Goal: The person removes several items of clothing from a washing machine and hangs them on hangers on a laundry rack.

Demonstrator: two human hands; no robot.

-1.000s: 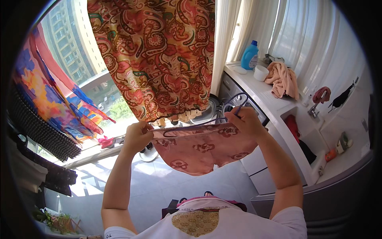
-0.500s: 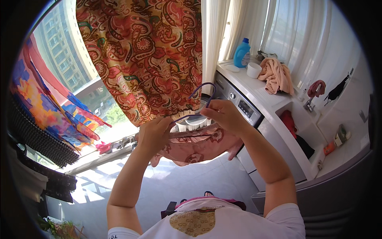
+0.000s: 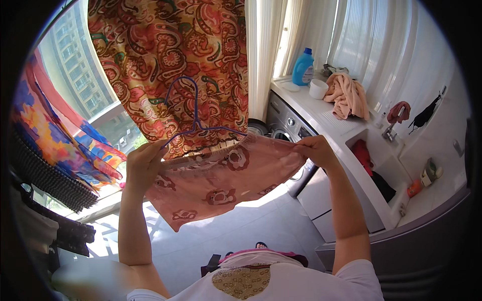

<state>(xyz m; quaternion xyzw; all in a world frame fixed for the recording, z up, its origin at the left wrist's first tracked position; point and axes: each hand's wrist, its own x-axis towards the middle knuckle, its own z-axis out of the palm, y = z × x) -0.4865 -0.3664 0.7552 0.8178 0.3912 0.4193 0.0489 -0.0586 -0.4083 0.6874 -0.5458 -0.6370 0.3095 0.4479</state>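
A pink garment (image 3: 216,175) with a gathered waistband and printed animal faces is stretched out in front of me, on a thin purple clothes hanger (image 3: 197,125). The hanger's hook points up before the hanging patterned cloth. My left hand (image 3: 142,163) is closed on the garment's left waist corner, at the hanger's left end. With fingers pinched together, my right hand (image 3: 317,150) holds the garment's right side, beyond the hanger's right end. The garment's lower left part hangs down over the floor.
A red paisley cloth (image 3: 170,60) hangs ahead, with a colourful scarf-like cloth (image 3: 65,130) at the left by the window. To the right are a washing machine (image 3: 283,118), a blue detergent bottle (image 3: 303,67), a white cup (image 3: 318,89), a peach cloth (image 3: 346,95) and a sink (image 3: 396,173).
My hands have moved apart, the right one from the hanger to the garment's right side. The hanger has shifted left, its hook now upright, and the garment is spread wide.
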